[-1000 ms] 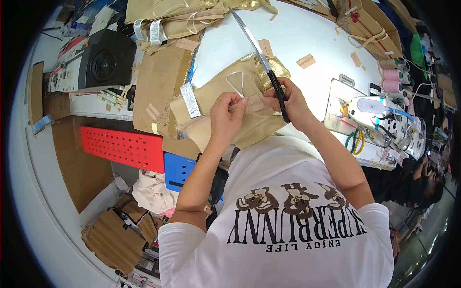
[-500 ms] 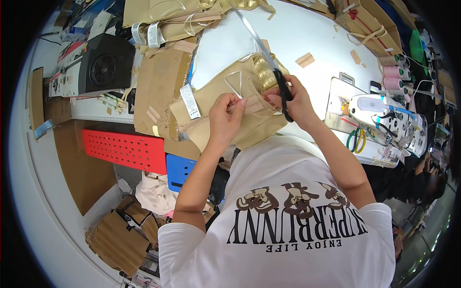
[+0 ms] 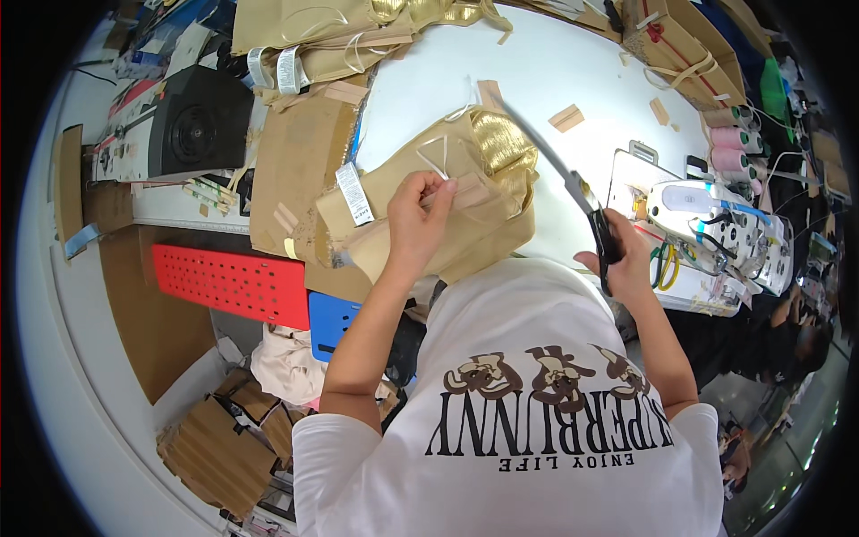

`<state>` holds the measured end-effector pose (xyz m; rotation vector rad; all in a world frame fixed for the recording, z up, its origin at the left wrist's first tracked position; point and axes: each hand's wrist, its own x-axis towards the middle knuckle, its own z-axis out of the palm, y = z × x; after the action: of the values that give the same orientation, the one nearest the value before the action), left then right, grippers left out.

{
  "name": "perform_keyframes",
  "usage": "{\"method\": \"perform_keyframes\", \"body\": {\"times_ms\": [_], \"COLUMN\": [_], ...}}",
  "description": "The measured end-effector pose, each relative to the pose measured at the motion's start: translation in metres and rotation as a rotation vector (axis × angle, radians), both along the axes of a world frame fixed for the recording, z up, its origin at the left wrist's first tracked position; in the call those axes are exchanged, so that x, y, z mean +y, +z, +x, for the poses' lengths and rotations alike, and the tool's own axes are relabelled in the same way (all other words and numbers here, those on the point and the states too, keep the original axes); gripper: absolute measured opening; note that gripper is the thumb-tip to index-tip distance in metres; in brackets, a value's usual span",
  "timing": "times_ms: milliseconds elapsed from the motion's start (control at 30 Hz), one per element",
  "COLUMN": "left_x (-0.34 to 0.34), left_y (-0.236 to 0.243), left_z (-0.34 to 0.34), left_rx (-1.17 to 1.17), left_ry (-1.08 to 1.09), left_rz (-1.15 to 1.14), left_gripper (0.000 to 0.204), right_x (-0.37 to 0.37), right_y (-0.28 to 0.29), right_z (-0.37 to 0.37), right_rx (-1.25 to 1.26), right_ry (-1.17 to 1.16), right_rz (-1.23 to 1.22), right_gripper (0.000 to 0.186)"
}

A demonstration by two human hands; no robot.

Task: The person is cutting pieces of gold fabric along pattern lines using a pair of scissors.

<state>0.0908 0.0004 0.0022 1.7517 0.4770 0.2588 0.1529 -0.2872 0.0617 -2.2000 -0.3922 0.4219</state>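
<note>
A beige garment (image 3: 483,228) with a shiny gold section (image 3: 504,143) lies on the white table in front of me. My left hand (image 3: 419,219) pinches it at a thin white loop, where a pinkish-tan strip (image 3: 469,192) runs across the cloth. A white printed label (image 3: 354,193) sticks out at its left end. My right hand (image 3: 624,255) grips black-handled scissors (image 3: 584,192) by the handles, apart from the garment on its right. The long blades point away to the upper left, over the table.
More beige and gold garments (image 3: 313,31) are piled at the far left. Cardboard (image 3: 300,170) lies beside my work, with a black speaker-like box (image 3: 201,123) beyond. Tan scraps (image 3: 566,118) dot the white table (image 3: 429,80). On the right stand a sewing machine (image 3: 693,201) and thread spools (image 3: 729,139).
My right hand has moved right and toward me with the scissors, away from the garment, baring its gold section. My left hand has stayed in nearly the same place.
</note>
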Motion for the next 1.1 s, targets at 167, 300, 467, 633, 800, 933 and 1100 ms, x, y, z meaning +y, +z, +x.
{"method": "perform_keyframes", "body": {"times_ms": [167,300,467,633,800,933,1100], "left_x": [-0.003,-0.004,-0.005,-0.003,-0.004,-0.003,-0.002], "left_y": [0.009,0.011,0.009,0.005,0.008,0.011,0.006], "left_z": [0.005,0.005,0.003,0.003,0.004,0.004,0.002], "left_rx": [0.009,0.024,-0.009,0.012,0.005,0.011,0.003], "left_ry": [0.033,0.051,0.07,0.074,0.066,0.032,0.018], "left_rz": [-0.09,-0.227,-0.281,-0.348,-0.362,-0.329,-0.348], "left_gripper": [0.016,0.014,0.014,0.015,0.016,0.016,0.015], "right_x": [-0.025,-0.028,-0.033,-0.041,-0.044,-0.042,-0.04], "right_y": [0.002,0.005,0.009,0.01,0.012,0.013,0.016], "right_z": [-0.008,-0.011,-0.011,-0.015,-0.013,-0.01,-0.005], "right_rx": [0.149,0.049,0.022,0.042,0.073,0.124,0.07], "right_ry": [0.151,0.213,0.217,0.17,0.182,0.193,0.23], "right_rz": [-0.06,-0.15,-0.239,-0.231,-0.229,-0.227,-0.235], "right_gripper": [0.07,0.075,0.077,0.075,0.075,0.076,0.079]}}
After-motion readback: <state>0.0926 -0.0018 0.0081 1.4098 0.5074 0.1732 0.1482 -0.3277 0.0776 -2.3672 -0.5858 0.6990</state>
